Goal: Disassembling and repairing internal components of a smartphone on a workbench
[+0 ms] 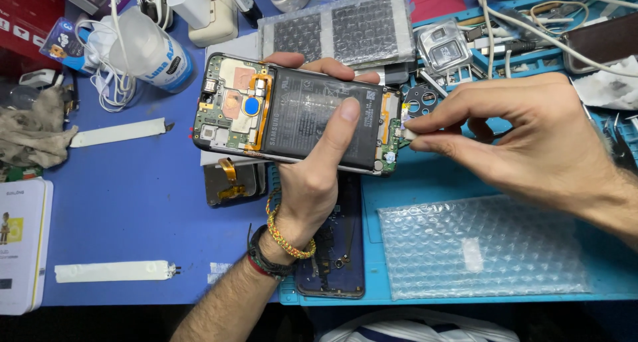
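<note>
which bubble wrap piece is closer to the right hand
The lower bubble wrap, lying on the teal mat just under the right hand; the other piece lies at the top, beyond the phone.

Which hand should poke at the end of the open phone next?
Probably the right hand. Its fingertips pinch a small white piece right at the end of the open phone. The left hand grips the phone, thumb across the battery, so it looks busy steadying it.

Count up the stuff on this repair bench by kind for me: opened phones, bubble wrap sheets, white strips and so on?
Opened phone, held in the left hand: 1
Bubble wrap sheets: 2
White strips on the blue mat: 2
Black camera-lens cover: 1
Grey rag: 1
Total: 7
</note>
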